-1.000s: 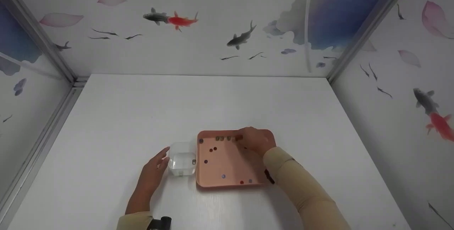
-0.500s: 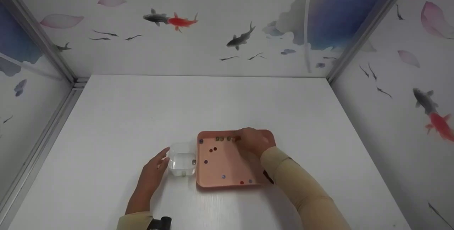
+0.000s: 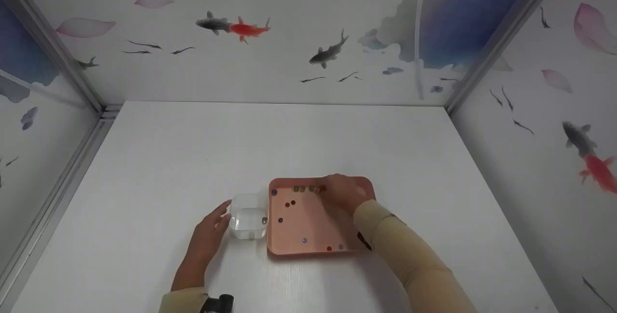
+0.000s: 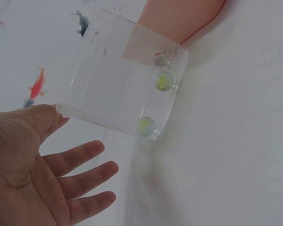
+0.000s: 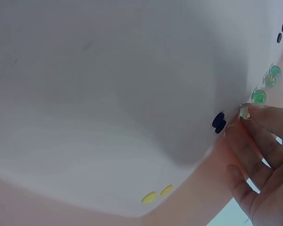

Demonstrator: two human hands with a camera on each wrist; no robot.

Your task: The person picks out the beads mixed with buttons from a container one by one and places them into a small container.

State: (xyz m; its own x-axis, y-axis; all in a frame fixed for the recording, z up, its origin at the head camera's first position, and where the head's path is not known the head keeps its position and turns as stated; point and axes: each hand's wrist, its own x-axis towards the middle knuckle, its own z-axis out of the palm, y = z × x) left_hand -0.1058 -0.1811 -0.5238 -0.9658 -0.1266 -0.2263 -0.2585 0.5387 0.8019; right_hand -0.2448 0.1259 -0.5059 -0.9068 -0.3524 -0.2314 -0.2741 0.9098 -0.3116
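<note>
My left hand [image 3: 209, 233] stays beside the clear plastic container [image 3: 248, 207], its thumb and index fingertips touching the rim and the other fingers loosely extended. In the left wrist view, a yellow-green marble [image 4: 163, 81], another such marble [image 4: 145, 126] and a greyish clear one [image 4: 161, 59] lie at the container's bottom. My right hand [image 3: 342, 191] reaches into the far side of the pink tray [image 3: 289, 231]. Between its thumb and index finger it pinches a clear marble [image 5: 245, 111]. Several green marbles [image 5: 259, 96] sit in a row next to it along the tray wall.
Dark flat discs [image 5: 219, 122] and yellow discs [image 5: 151, 197] lie in the tray. Two dark red pieces [image 3: 290, 204], a blue marble [image 3: 274, 192] and a red piece [image 3: 329, 249] are spread about it. Printed panels [image 3: 270, 76] stand around the white table [image 3: 193, 149].
My right hand has shifted very slightly left at the tray's far side. A marble in the clear container has rolled a little to the right. My left hand stays in place.
</note>
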